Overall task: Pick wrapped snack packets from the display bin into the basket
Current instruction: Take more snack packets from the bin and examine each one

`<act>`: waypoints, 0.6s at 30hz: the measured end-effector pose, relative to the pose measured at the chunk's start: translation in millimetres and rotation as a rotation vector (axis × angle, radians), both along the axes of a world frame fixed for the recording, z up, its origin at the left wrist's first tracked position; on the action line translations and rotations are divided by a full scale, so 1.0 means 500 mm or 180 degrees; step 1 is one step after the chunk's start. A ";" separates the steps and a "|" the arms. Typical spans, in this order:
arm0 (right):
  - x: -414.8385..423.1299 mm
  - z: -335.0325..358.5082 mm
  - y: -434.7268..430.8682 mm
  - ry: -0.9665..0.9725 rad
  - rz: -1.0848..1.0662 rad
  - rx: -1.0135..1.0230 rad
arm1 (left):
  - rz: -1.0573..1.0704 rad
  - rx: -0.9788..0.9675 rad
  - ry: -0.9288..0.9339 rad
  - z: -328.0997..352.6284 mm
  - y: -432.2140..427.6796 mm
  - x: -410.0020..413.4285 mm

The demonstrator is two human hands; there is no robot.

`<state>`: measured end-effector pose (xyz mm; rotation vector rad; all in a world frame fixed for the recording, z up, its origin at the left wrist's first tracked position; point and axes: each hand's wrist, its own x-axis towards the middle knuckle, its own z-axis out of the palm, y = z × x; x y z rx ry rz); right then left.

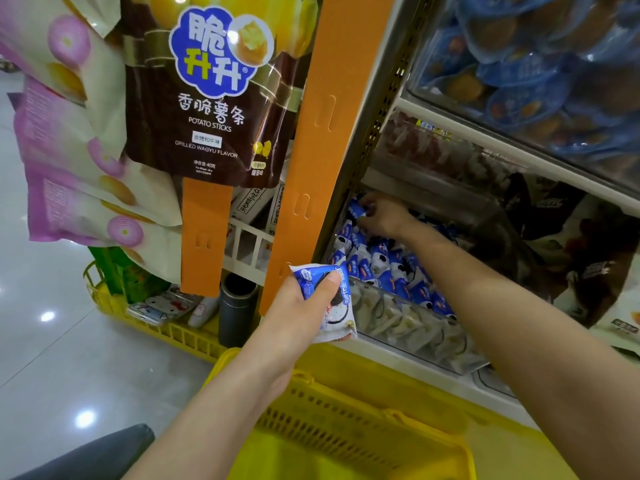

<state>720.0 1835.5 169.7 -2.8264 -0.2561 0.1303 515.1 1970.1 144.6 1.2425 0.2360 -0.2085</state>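
Observation:
My left hand (299,308) grips a blue-and-white snack packet (334,306) above the yellow basket (346,441) at the bottom of the view. My right hand (382,213) reaches into the display bin (408,320), a clear-fronted tray on the shelf, and pinches another blue-and-white packet (356,207) at the bin's far left corner. Several more of the same packets (384,268) fill the bin under my right forearm.
An orange hanging strip (322,133) with a brown potato-stick bag (211,91) hangs left of the shelf. Pink-and-white bags (79,140) hang further left. A second yellow crate (166,327) stands on the floor with a grey cylinder (237,308). Blue packs (540,64) fill the upper shelf.

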 end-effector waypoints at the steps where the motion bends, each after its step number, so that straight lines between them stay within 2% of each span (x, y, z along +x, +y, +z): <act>1: 0.003 0.003 -0.005 0.0052 0.0179 -0.0226 | 0.0015 -0.0014 -0.0001 0.000 0.002 0.000; 3: 0.007 0.007 -0.016 0.0278 0.0365 -0.0562 | 0.0034 -0.0060 -0.0019 -0.002 0.006 0.002; 6: 0.012 0.002 -0.022 0.0302 0.0287 -0.0616 | 0.0036 -0.0001 -0.0050 -0.002 0.009 0.006; 11: 0.022 -0.021 -0.006 0.0034 -0.0011 -0.0472 | 0.0018 -0.0129 -0.0027 -0.002 0.010 0.008; 16: 0.023 -0.035 0.015 -0.0081 -0.0368 0.0126 | 0.0079 -0.0121 -0.0109 -0.006 0.012 0.012; 18: 0.020 -0.034 0.019 -0.0035 -0.0356 0.0158 | 0.0059 -0.0172 -0.0111 -0.008 0.010 0.015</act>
